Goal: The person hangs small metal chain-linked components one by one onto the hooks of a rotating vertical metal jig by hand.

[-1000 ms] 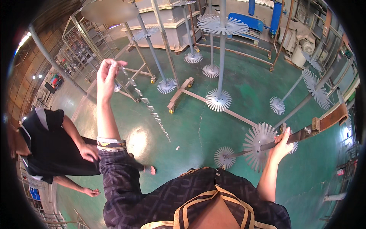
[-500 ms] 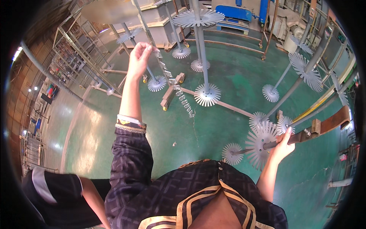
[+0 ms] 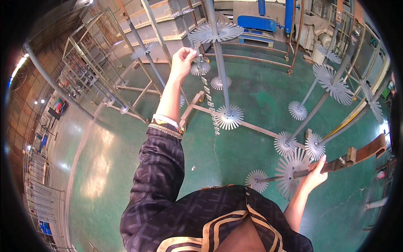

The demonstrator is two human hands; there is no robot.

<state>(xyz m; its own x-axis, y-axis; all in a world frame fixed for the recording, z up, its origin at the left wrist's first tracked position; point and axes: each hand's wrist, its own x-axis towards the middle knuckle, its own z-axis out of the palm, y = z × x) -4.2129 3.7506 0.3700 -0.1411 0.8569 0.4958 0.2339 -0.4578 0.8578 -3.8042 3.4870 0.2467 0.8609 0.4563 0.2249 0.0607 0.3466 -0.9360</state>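
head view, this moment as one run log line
left grip: pinches hanging strip | right grip: holds rod near slotted disc | floor: green

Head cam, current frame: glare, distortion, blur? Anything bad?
Head view: pale glare on the glossy green floor at left; head view, left rim: bright white strip light looks blown out; head view, side edges: fisheye falls to black; head view, centre: thin silvery segmented strip below the bare left hand hard to resolve in detail.
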